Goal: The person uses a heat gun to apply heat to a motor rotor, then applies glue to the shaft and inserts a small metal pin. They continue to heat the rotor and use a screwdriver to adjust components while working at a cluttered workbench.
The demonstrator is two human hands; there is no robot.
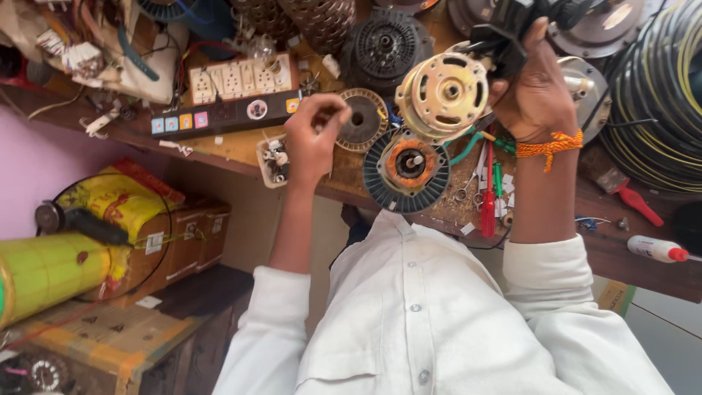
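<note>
My right hand (537,91) is raised over the wooden bench (241,146) and grips a round gold-coloured motor housing (442,93) by its black rear part; an orange thread band circles that wrist. Just below it a black finned rotor with an orange copper-wound core (406,170) lies on the bench. My left hand (314,139) hovers with its fingertips pinched together beside a flat ring-shaped stator (362,121). Whether something tiny sits between the fingers is too small to tell.
A black power strip (227,113) and a white socket board (238,77) lie at the left. A small tray of screws (274,161), scissors (468,183), a red screwdriver (488,201), cable coils (658,95), a white bottle (653,249) and cardboard boxes (179,241) surround me.
</note>
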